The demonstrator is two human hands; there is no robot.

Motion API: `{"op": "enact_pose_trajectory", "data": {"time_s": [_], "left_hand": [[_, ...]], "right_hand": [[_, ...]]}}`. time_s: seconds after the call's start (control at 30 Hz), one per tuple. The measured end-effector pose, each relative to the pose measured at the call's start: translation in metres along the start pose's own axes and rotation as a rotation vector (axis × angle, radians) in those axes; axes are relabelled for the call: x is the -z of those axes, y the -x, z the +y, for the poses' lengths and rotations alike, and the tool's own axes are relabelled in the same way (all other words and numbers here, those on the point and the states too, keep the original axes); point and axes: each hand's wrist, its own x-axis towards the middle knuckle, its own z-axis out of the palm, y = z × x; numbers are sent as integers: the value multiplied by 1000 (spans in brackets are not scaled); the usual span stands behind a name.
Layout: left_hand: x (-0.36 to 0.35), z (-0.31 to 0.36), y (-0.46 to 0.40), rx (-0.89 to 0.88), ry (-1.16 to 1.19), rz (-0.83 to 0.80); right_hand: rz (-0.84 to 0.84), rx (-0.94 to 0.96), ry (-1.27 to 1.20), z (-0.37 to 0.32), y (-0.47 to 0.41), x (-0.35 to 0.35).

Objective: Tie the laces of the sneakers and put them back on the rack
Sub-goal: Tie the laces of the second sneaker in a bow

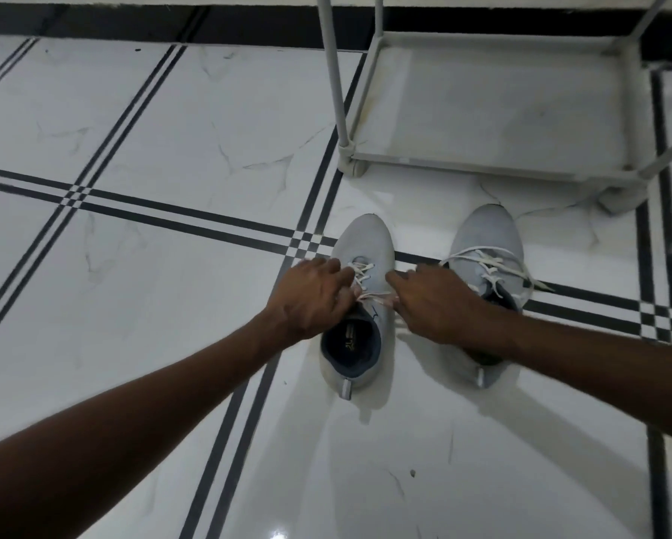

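Two light grey sneakers stand side by side on the tiled floor, toes pointing away from me. The left sneaker (365,243) has white laces (373,295) stretched across its tongue. My left hand (311,297) grips one lace end at the shoe's left side. My right hand (431,301) grips the other end at its right side. The right sneaker (486,235) has loose white laces (486,258) spilling over its sides; my right wrist hides its heel opening. The grey shoe rack (482,165) stands just beyond the shoes.
The floor is glossy white marble tile with black stripe borders (194,219). The rack's near left leg (346,149) rests on the floor close to the left sneaker's toe. A black skirting band runs along the far wall.
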Motion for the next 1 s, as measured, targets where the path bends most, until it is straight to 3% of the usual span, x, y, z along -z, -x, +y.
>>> {"op": "enact_pose_trajectory", "data": {"time_s": [0.13, 0.3, 0.47, 0.57, 0.67, 0.87, 1.0], "left_hand": [[6, 31, -44, -68, 85, 149], [-6, 98, -91, -160, 358, -32], [-33, 120, -94, -418, 29, -95], [-25, 109, -102, -425, 34, -63], [-16, 104, -99, -279, 214, -125], [-13, 120, -100, -261, 231, -279], [-18, 112, -97, -219, 224, -251]], "right_hand": [[-7, -106, -68, 32, 10, 32], [2, -441, -379, 79, 68, 47], [-89, -609, -566, 90, 103, 26], [-172, -598, -697, 93, 110, 31], [-243, -600, -842, 99, 118, 36], [-177, -449, -581, 93, 121, 18], [-166, -437, -506, 102, 127, 7]]}}
